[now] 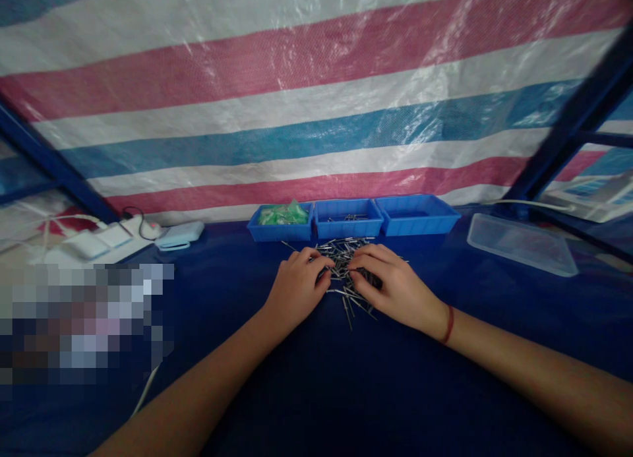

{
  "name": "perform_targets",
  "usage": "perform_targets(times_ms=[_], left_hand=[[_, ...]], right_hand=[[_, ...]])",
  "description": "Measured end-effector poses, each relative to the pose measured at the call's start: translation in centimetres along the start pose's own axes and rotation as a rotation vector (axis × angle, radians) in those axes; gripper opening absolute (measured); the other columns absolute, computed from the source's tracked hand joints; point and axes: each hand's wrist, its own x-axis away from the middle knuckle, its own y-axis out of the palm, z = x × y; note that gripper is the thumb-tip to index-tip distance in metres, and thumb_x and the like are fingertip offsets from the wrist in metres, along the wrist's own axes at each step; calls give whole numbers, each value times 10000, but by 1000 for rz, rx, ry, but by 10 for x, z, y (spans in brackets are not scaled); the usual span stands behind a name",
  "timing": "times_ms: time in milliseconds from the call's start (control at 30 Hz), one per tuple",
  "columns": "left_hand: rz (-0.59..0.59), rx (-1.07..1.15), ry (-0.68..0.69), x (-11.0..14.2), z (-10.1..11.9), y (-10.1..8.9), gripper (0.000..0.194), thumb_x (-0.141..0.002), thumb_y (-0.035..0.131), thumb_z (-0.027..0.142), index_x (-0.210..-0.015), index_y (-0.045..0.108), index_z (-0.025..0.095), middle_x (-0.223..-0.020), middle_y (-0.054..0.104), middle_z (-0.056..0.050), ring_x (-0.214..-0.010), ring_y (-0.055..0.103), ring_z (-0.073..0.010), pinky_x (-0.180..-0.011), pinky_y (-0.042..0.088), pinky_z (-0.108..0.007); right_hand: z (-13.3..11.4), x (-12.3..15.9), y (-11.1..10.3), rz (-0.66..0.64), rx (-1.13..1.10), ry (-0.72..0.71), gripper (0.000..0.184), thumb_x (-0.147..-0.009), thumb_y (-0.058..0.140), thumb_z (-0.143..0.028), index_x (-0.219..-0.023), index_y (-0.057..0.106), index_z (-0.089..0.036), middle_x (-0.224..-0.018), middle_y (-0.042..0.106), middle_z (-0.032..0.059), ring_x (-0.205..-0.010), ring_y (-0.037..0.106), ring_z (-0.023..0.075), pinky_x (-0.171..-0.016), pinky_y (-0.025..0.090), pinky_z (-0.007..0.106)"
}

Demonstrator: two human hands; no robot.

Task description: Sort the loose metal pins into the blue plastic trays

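Note:
A loose pile of thin silver metal pins that look like blind rivets [341, 249] lies on the dark blue tabletop. At the pile's left edge, my left hand [301, 280] is closed, its thumb and forefinger curled together around what seems to be one rivet. My right hand [390, 282], with a red cord on the wrist, reaches over the pile's right side. Its fingers are bent down among the rivets, thumb close to forefinger; what lies between the tips is hidden. Several rivets point toward me below the hands.
Behind the pile stand three blue bins: the left bin [281, 234] holds a green plastic bag [284, 213], the middle bin [347, 230] some rivets, beside the right bin [420, 226]. A clear plastic lid [521, 244] lies right. Left are a power strip [116, 236] and a pale blue device [180, 235].

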Motion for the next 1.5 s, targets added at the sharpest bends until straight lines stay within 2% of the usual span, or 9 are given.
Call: perform_targets(times_ms=[133, 333, 533, 833, 933, 1067, 1233, 1367, 1500], left_hand=[[-9, -49, 45, 0, 1, -4, 175, -875, 527, 257, -1002, 646, 282, -1060, 563, -31, -937, 534, -210, -768, 421, -358], [-36, -189, 107, 0, 7, -12, 135, -889, 515, 274, -924, 643, 250, -1088, 567, -25, -925, 528, -218, -738, 382, -348], [-57, -215, 226, -1, 4, -11, 106, -867, 557, 276, -909, 646, 237, -1054, 590, -17, -933, 532, -216, -744, 356, -338], [-58, -227, 244, 1, 6, -8, 119, -902, 495, 259, -933, 597, 204, -1004, 582, -27, -931, 524, -220, -727, 355, -333], [-15, -166, 215, 1, 8, -9, 145, -928, 439, 244, -945, 574, 192, -989, 598, -24, -909, 532, -209, -741, 359, -339], [35, 57, 138, 2, 14, -11, 144, -941, 401, 215, -942, 542, 182, -908, 632, -11, -876, 565, -180, -754, 378, -323], [96, 291, 102, 5, 21, -11, 108, -923, 429, 208, -917, 534, 184, -850, 635, -2, -799, 587, -157, -732, 408, -305], [115, 357, 138, 6, 21, -11, 112, -909, 463, 221, -959, 553, 179, -885, 633, -21, -829, 581, -161, -769, 427, -304], [89, 374, 151, 5, 20, -10, 134, -910, 459, 219, -898, 585, 175, -865, 618, -27, -841, 569, -165, -776, 431, -310]], right_hand=[[-1, 0, 0, -8, -3, -8, 131, -843, 492, -139, -883, 607, -185, -908, 615, 71, -843, 561, 198, -771, 470, 372], [-1, 0, 2, -17, -4, -17, 120, -847, 492, -148, -879, 601, -188, -908, 616, 65, -839, 557, 199, -769, 464, 373], [-3, 0, 3, -35, 4, -13, 120, -851, 489, -150, -891, 599, -178, -913, 613, 70, -847, 548, 200, -779, 455, 380], [-5, 0, 2, -36, 8, -7, 120, -849, 491, -141, -886, 601, -172, -908, 621, 68, -842, 553, 194, -785, 447, 371], [-5, 0, 1, -15, -10, -7, 104, -853, 506, -159, -907, 594, -171, -897, 633, 59, -837, 561, 188, -786, 443, 365], [-7, 0, 1, 27, -87, -3, 89, -855, 544, -226, -913, 593, -179, -877, 640, 48, -844, 571, 182, -776, 447, 341], [-11, 1, 0, 126, -207, 111, 97, -862, 540, -263, -835, 600, -192, -759, 603, 13, -726, 566, 145, -672, 454, 278], [-12, 1, 0, 144, -271, 164, 96, -855, 547, -264, -867, 611, -194, -752, 583, 8, -690, 548, 132, -631, 445, 265], [-12, 2, 0, 136, -306, 173, 93, -851, 557, -255, -884, 621, -197, -760, 579, 7, -685, 536, 125, -623, 436, 260]])
